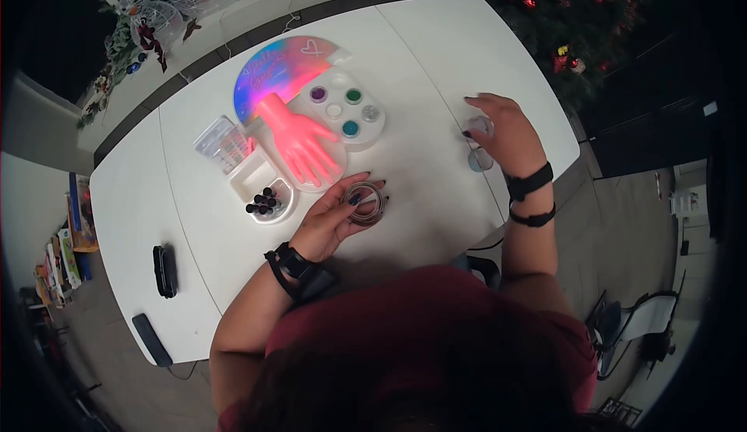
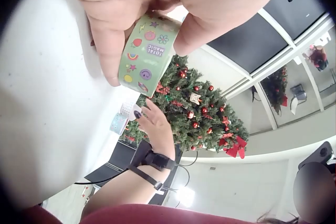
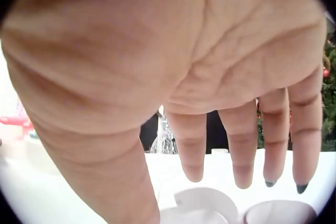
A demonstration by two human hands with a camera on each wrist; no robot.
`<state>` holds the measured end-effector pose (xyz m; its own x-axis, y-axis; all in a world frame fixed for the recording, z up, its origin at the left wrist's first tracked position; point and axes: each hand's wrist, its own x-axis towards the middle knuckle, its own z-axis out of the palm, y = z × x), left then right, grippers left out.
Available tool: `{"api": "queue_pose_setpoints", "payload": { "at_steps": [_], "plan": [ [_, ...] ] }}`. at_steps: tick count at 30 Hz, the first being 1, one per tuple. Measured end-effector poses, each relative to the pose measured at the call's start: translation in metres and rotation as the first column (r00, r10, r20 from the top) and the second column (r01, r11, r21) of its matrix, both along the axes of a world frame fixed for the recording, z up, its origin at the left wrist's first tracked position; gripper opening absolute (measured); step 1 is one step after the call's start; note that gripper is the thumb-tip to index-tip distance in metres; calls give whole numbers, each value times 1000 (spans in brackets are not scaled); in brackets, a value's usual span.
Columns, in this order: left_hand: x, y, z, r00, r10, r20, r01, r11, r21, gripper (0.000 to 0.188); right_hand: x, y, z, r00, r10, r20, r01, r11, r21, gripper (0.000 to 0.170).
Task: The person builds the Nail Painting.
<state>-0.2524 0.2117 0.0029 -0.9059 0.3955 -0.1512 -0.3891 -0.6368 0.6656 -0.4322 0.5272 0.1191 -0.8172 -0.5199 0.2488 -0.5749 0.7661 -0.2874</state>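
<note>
My left hand (image 1: 331, 222) grips a round container (image 1: 365, 203), seen from its circular end in the head view. In the left wrist view its side (image 2: 146, 56) is light green with small printed stickers, held between thumb and fingers. Over at the right of the table, my right hand (image 1: 510, 138) hovers with extended fingers beside two small round items, one pale (image 1: 482, 126) and one bluish (image 1: 480, 159). The right wrist view shows the palm (image 3: 173, 50) with straight fingers above pale round shapes (image 3: 207, 205); whether they touch anything, I cannot tell.
On the white table (image 1: 420, 237) stand a pink model hand (image 1: 297, 138), a palette with glitter pots (image 1: 350, 113), a colourful rounded board (image 1: 268, 66), a tray with black-capped bottles (image 1: 264, 201), a clear case (image 1: 222, 144) and dark cases (image 1: 165, 271) at the left.
</note>
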Motion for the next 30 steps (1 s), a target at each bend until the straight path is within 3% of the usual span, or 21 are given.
{"api": "queue_pose_setpoints", "payload": {
  "at_steps": [2,9,15,18,21,23,25,27,30],
  "plan": [
    [0,0,0,1000,-1,0,1,1000,10,57,-14,15,-15,963,-247,106,216,946,242,51],
    [1,1,3,1000,10,9,-10,1000,-2,54,-23,20,-41,966,-213,145,179,960,216,55],
    [0,0,2,999,1,36,-1,1000,8,53,-9,3,-25,967,-60,248,61,998,6,51],
    [1,-1,5,999,-8,34,8,1000,14,53,16,-21,-10,827,133,546,3,971,-240,56],
    [1,2,8,1000,-7,0,7,999,-46,53,40,-50,-14,632,395,667,-46,878,-477,51],
    [4,4,11,1000,14,25,-12,997,-72,48,60,-73,-15,566,418,710,-31,872,-488,49],
    [6,3,7,998,33,44,-29,995,-96,42,75,-86,-20,595,398,698,-50,885,-462,49],
    [6,1,-10,999,6,39,-7,1000,27,35,80,-93,-23,616,405,676,-46,875,-483,48],
    [7,1,-11,997,26,79,-27,1000,8,36,80,-93,-24,657,428,621,-75,856,-511,46]
  ]
}}
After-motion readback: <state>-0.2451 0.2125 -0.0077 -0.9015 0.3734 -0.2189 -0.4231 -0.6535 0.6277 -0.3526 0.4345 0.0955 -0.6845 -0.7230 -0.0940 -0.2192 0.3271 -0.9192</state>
